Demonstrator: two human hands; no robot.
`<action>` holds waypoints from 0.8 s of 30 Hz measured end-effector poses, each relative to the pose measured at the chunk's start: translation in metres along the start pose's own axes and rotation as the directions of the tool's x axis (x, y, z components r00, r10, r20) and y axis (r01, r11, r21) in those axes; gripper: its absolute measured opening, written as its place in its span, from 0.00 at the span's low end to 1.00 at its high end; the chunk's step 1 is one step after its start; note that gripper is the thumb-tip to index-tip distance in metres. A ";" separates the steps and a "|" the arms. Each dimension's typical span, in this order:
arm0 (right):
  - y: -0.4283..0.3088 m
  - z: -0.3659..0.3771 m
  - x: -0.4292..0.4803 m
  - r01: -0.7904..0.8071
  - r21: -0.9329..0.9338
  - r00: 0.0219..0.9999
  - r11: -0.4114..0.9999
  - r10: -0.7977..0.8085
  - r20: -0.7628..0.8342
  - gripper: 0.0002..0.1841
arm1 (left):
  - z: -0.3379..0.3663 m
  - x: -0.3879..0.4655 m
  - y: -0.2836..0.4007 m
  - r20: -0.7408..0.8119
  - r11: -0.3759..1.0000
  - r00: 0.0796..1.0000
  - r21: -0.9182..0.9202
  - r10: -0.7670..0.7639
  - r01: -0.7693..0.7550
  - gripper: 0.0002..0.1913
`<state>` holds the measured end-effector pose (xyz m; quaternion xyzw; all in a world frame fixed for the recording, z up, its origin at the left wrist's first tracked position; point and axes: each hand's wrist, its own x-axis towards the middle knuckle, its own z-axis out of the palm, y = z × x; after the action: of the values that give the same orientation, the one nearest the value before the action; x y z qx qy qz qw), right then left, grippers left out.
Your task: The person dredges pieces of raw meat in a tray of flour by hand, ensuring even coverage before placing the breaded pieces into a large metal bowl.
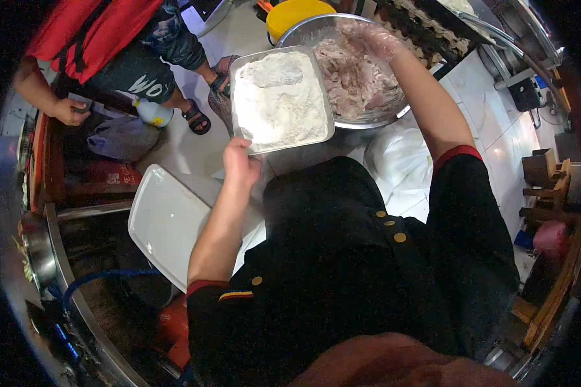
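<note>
My left hand point(241, 163) grips the near left corner of a shallow metal tray point(290, 147), its thumb over the rim. White flour-like powder point(285, 109) covers the tray's bottom, with a greyer flattened patch at the far end. Just right of the tray is a large stainless steel bowl point(375, 125) of raw meat pieces point(351, 87); the tray hides part of its left side. My right hand point(374, 39), in a clear plastic glove, reaches into the far side of the bowl at the meat. Its fingertips are blurred, so I cannot tell whether they close on a piece.
Behind the bowl is a yellow round lid or tub point(298, 17). Another person point(126, 72) in a red top stands at upper left. A white plastic lid or bin point(167, 217) lies below my left forearm. A white plastic bag point(399, 157) is below the bowl.
</note>
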<state>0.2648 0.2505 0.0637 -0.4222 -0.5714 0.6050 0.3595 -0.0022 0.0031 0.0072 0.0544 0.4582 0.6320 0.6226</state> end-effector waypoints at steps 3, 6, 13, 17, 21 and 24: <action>-0.003 0.002 -0.005 0.005 0.057 0.996 0.998 -0.010 0.090 0.16 | 0.003 0.000 0.000 0.032 0.999 0.999 0.028 0.017 -0.018 0.25; -0.038 0.032 -0.043 -0.011 0.113 0.983 0.994 -0.009 0.182 0.18 | 0.001 -0.003 0.000 0.099 1.000 0.995 -0.003 0.018 -0.018 0.25; -0.021 0.096 -0.041 0.372 -0.478 0.906 0.796 -0.198 0.374 0.15 | -0.011 0.015 -0.008 0.120 0.997 0.992 0.061 0.049 -0.056 0.24; 0.008 0.149 -0.051 0.601 -0.781 0.784 0.168 -0.312 0.537 0.15 | -0.002 0.004 -0.004 0.080 0.999 0.995 0.002 0.053 -0.054 0.14; 0.007 0.159 -0.066 0.685 -0.697 0.727 0.212 -0.149 0.670 0.18 | 0.001 -0.002 -0.002 0.082 0.998 0.994 0.011 0.066 -0.067 0.16; -0.027 0.152 -0.079 0.441 -0.772 0.881 0.458 -0.057 0.470 0.18 | -0.003 0.003 -0.003 0.088 0.999 0.995 -0.013 0.042 -0.041 0.18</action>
<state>0.1541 0.1212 0.0967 -0.3284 -0.9094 0.2458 0.0690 -0.0027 0.0034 0.0019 0.0882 0.4255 0.6442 0.6294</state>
